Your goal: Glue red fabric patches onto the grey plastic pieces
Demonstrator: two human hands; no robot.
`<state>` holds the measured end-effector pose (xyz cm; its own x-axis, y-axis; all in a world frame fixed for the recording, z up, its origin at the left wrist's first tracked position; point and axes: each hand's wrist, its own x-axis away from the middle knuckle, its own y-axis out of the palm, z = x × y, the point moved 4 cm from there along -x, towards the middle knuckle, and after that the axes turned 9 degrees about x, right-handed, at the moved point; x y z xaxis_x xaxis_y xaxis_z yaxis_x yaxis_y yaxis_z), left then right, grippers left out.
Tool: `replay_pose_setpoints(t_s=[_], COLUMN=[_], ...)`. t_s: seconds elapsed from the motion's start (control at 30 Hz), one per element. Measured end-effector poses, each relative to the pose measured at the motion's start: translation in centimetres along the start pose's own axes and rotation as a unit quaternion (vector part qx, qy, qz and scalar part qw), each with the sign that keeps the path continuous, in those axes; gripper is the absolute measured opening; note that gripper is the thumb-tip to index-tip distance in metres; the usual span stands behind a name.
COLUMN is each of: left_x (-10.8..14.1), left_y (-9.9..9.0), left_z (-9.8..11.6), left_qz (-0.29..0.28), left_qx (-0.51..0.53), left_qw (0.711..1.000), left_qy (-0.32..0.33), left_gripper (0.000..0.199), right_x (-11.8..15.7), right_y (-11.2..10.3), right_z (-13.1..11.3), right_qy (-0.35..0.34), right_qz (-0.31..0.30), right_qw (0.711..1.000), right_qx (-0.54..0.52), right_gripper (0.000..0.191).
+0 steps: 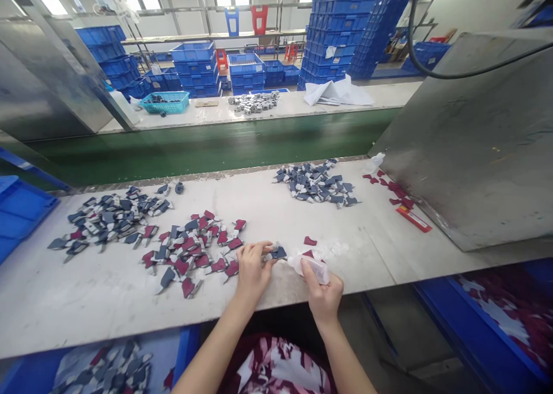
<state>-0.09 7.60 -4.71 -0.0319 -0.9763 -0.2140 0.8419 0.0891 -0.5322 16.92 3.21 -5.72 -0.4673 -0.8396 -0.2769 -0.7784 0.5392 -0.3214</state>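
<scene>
My left hand (254, 267) pinches a small dark blue and grey part (277, 252) above the white tabletop. In my right hand (324, 290) is a translucent squeeze bottle (318, 270), its narrow tip pointing left at the part. Tip and part are very close; whether they touch I cannot tell. Just beyond the bottle lie a loose dark red piece (310, 241) and another, partly hidden by the bottle. Left of my left hand spreads a pile of parts with red or blue faces (194, 247).
Blue-grey parts are heaped at the left (116, 215) and the back centre (317, 182). Red pieces (400, 192) and a red-and-white packet (413, 219) lie by a metal panel (484, 140) at right. A green strip (216, 149) runs behind the table. Blue bins (479, 319) stand below.
</scene>
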Motion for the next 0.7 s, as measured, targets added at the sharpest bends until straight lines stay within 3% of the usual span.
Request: replay_pose_setpoints(t_s=[0.33,0.5,0.6,0.7], left_x=[0.0,0.1,0.1,0.1], left_y=[0.0,0.0,-0.2,-0.4], left_z=[0.0,-0.3,-0.4,-0.2], left_qz=[0.0,0.005,0.006,0.01], left_qx=[-0.002,0.001,0.023,0.042], left_qw=[1.0,1.0,0.999,0.997], left_qy=[0.008,0.022,0.042,0.066], left_gripper=[0.028,0.028,0.028,0.021], right_x=[-0.1,-0.2,-1.6,-4.1], right_y=[-0.8,-1.0,-2.0,-3.4], right_z=[0.7,1.6,2.4,3.2], right_qy=[0.01,0.102,0.146,0.132], right_qz=[0.036,0.056,0.109,0.137], right_qw=[0.999,0.99,0.969,0.967], right_qx=[0.021,-0.083,-0.169,-0.17], right_gripper=[0.031,0.033,0.035,0.039])
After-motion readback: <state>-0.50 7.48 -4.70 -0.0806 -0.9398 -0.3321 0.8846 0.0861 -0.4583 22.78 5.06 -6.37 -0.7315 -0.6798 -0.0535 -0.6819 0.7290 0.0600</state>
